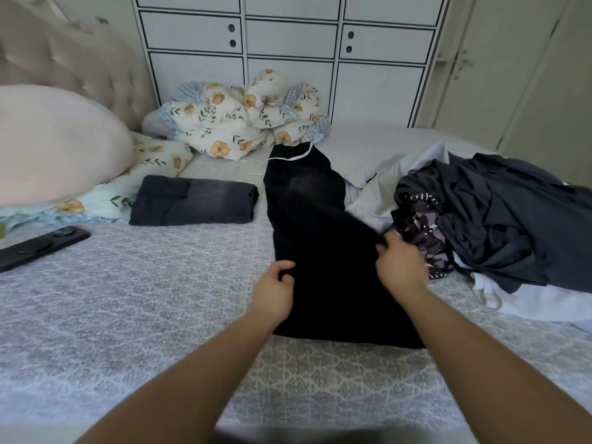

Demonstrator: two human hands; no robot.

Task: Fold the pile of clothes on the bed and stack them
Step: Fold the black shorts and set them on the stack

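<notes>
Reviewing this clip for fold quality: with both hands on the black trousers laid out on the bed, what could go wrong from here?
1. The white drawstring trails loose at the waist of the black trousers; it may end up hanging out of the fold.
2. The right hand grips the edge right beside the unfolded pile, so a garment there could get dragged along.
3. The left hand grips the opposite edge; uneven pulls might skew the fold.

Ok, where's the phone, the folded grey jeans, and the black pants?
phone [41,248], head view, middle of its dark back.
folded grey jeans [192,205], head view, centre of the top fold.
black pants [320,225], head view, middle of the leg between waistband and hands.
</notes>
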